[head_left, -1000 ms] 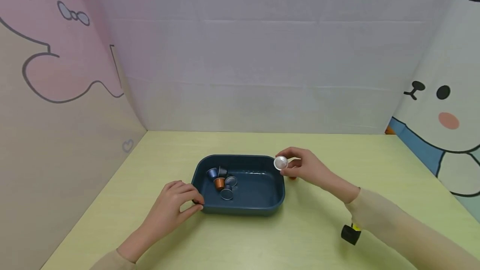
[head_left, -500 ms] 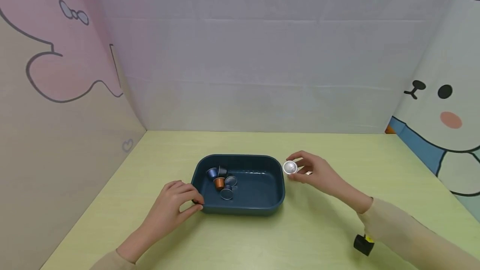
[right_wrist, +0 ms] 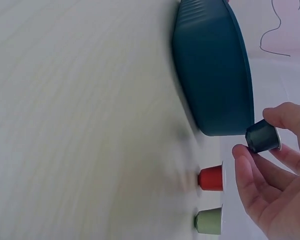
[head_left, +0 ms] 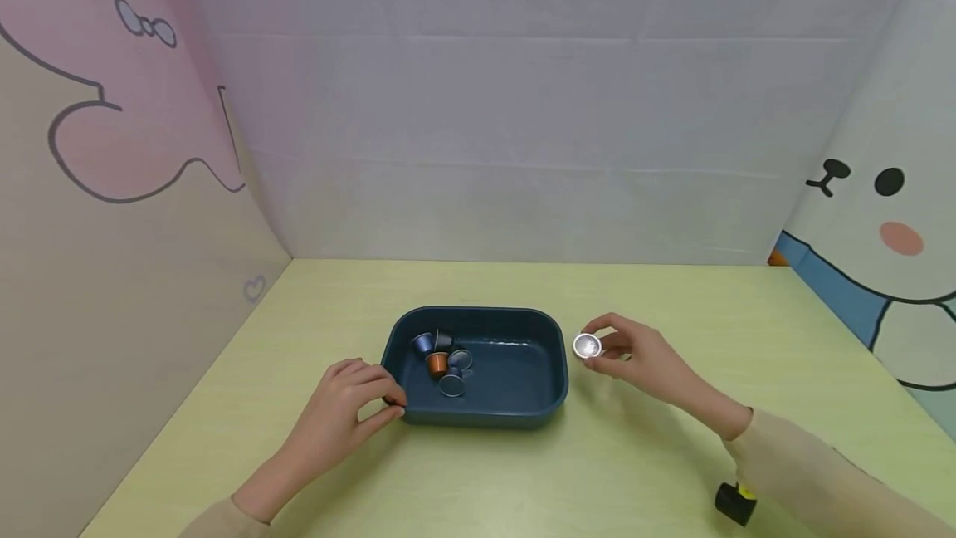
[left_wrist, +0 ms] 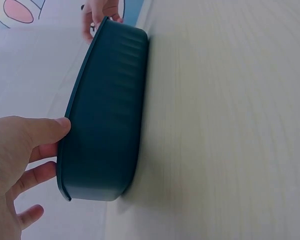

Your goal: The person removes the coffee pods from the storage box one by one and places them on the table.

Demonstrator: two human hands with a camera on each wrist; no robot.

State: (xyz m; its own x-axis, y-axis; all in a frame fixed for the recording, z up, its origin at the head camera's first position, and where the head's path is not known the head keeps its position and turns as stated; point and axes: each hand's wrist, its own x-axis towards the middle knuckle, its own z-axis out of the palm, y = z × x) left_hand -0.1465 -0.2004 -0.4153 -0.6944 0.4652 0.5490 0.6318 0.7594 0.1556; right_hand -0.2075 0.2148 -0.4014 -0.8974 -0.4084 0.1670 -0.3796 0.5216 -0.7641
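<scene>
**Dark green capsule (right_wrist: pixel 262 136) held just off the tub's (head_left: pixel 478 420) right end**

From where I stand, what counts is the slim gap between the capsule and the tub's right wall. The tub's long axis runs sideways across the desk (head_left: pixel 612 459), from one of the person's hands toward the other. The capsule is just outside the right end, a little to the far side of that wall's middle and at about the height of the rim. It sits tipped, foil face upward.

The right hand (head_left: pixel 646 359) has it, thumb and fingers pinching it. The left hand (head_left: pixel 339 405) is well apart from it, gripping the rim at the tub's near left corner, thumb outside.

Beyond the tub's right end, a red capsule (right_wrist: pixel 210 178) and a pale green capsule (right_wrist: pixel 208 221) stand on their narrow ends, foil up. Inside, an orange capsule (head_left: pixel 437 364) and several darker capsules (head_left: pixel 451 387) lie bunched in the tub's left half, well away from its right wall.
</scene>
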